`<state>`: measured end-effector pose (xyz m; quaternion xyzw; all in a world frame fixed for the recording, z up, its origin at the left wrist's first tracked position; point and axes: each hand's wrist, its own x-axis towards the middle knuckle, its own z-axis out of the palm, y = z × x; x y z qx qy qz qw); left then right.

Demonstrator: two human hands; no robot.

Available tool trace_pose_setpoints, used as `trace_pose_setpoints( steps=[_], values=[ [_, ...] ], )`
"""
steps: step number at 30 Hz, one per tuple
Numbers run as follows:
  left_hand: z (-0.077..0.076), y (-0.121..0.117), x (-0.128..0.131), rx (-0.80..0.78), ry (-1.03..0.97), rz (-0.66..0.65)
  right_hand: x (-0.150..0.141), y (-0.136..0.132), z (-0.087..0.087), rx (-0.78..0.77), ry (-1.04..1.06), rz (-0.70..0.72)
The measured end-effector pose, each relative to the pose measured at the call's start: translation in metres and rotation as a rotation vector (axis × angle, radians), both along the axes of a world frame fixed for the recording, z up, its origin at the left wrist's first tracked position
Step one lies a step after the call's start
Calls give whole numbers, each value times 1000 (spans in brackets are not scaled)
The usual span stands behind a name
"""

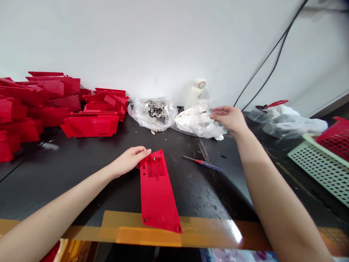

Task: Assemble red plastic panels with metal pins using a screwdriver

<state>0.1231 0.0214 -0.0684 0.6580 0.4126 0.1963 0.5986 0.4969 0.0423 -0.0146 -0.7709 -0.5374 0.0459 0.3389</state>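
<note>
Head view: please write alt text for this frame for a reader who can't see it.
A person's left hand touches the end of a red plastic panel lying on a dark workbench, while the right hand is at a clear plastic bag. A small screwdriver lies between them, and a heap of red plastic parts sits to the left.

**Panels (pixel 35 103) Lying Heaped at Workbench's (pixel 212 193) Back Left Corner**

Plastic bags (pixel 152 115) are sitting along the back edge, a screwdriver (pixel 202 163) is lying mid-bench, a single panel (pixel 158 191) is reaching the front edge, and a perforated tray (pixel 324 174) is holding a basket (pixel 337 140) at the right edge.
</note>
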Motion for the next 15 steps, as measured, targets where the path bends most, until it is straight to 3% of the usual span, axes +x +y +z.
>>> trace_pose_setpoints(
  steps=[3,5,7,10,11,15],
  values=[
    [0,5,-1,-38,-6,7,-35,-11,25,101,175,113],
    [2,8,-3,-64,-7,-13,-72,-23,34,205,431,318],
    [5,10,-6,-90,-11,-56,-114,-36,35,170,503,536],
    [11,11,-10,-121,-22,-110,-164,-54,22,-25,320,862],
    [12,11,-11,-129,-26,-117,-175,-58,17,-67,228,912],
    [11,12,-12,-151,-44,-119,-189,-63,0,-155,-23,936]
  ],
)
